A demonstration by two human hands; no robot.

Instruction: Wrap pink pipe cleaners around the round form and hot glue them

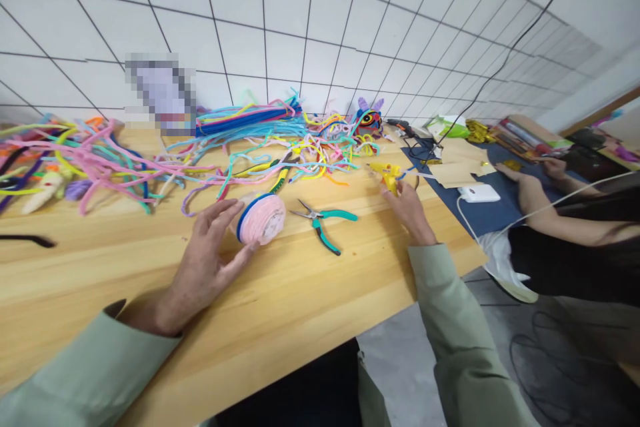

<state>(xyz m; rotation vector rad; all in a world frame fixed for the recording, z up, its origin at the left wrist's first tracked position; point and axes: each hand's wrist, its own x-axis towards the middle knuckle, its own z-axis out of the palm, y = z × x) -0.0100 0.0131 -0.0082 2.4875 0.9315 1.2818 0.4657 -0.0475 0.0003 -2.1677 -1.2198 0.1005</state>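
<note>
My left hand (207, 260) grips a pale pink round coil (267, 220) with a dark blue band around it, fingers at its back and thumb along its lower side. The coil looks wound from fuzzy pipe cleaners and stands tilted on the wooden table. To the right, my right hand (407, 207) is closed around a yellow glue gun (385, 173), whose nozzle points left. Between my hands lie teal-handled pliers (323, 220), jaws apart. Just behind the coil are yellow-handled pliers (281, 177), partly covered by pipe cleaners.
Loose pipe cleaners (105, 167) and a blue bundle (250, 120) line the tiled wall. A colourful figure (369, 120) stands at the back. A white power bank (479, 193) lies on a dark mat (450, 197). A co-worker's arms (540, 193) reach in from the right.
</note>
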